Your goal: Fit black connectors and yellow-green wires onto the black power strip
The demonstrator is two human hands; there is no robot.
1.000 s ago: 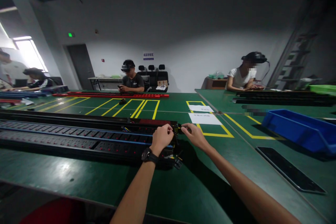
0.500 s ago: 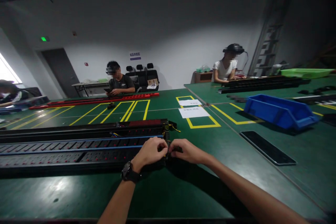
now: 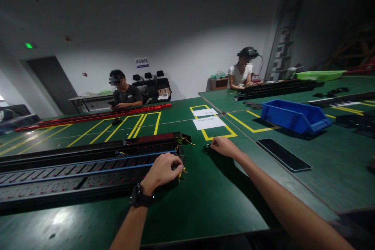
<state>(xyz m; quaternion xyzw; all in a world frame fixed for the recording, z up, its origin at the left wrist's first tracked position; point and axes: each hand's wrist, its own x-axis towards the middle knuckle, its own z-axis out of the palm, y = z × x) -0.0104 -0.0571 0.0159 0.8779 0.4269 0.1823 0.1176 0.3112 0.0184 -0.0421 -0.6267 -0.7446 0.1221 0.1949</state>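
The long black power strip (image 3: pixel 88 170) lies flat on the green surface (image 3: pixel 211 199), its long axis running left to right, its open end with loose yellow wires pointing right. The left hand (image 3: pixel 164 170) rests on that end, its grip curled shut around the end. The right hand (image 3: pixel 224 147) lies well apart on the surface, fingertips pinched on a small dark part (image 3: pixel 206 149), possibly an end cap. Farther right lie a black panel (image 3: pixel 283 154) and a blue bin (image 3: pixel 294 116); its contents are hidden.
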